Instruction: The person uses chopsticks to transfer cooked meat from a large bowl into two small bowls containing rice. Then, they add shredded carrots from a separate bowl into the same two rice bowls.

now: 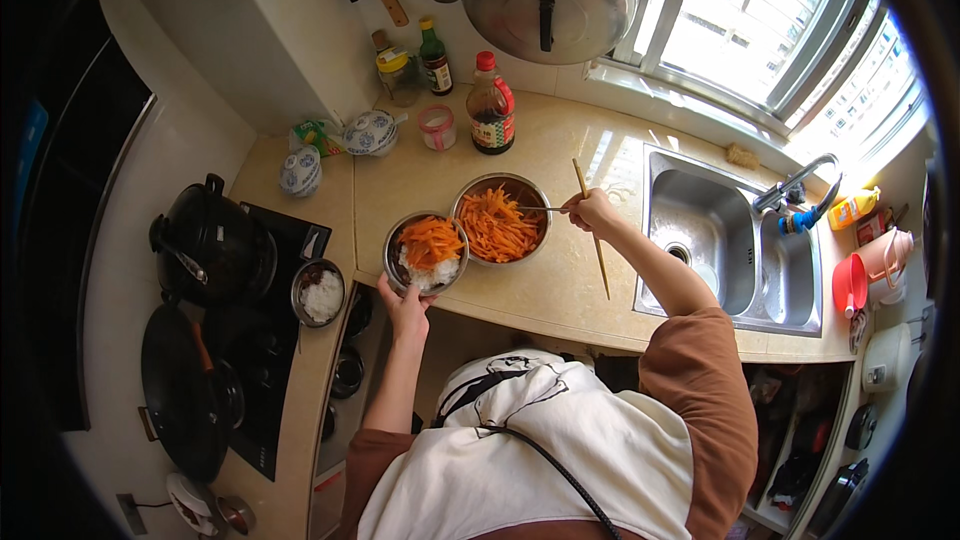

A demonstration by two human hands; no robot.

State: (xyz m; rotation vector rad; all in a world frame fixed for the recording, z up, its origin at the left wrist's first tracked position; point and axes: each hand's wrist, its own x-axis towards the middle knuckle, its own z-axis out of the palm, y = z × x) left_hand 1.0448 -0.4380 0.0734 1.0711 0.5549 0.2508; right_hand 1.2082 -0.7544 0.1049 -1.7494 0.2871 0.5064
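Observation:
My left hand (pixel 407 311) grips the rim of a small metal bowl (pixel 389 259) at the counter's front edge. White rice (pixel 427 274) fills it, topped with a heap of shredded carrot (pixel 431 240). Touching or nearly touching it is a larger metal bowl (pixel 546 231) full of carrot shreds (pixel 499 223). In my right hand (pixel 592 211) is a thin metal utensil (pixel 541 208), its tip at the carrots in the larger bowl; it looks like a spoon, but its end is hidden. The same hand also holds a wooden chopstick (pixel 602 270), pointing crosswise; whether there are two, I cannot tell.
Left, another rice bowl (pixel 321 296) sits by the black cooktop (pixel 285 360), with a black pot (pixel 214 240) and wok (pixel 184 390). Behind the bowls stand a red-capped sauce bottle (pixel 491 105) and a pink-rimmed jar (pixel 436 127). A steel double sink (pixel 705 202) lies right.

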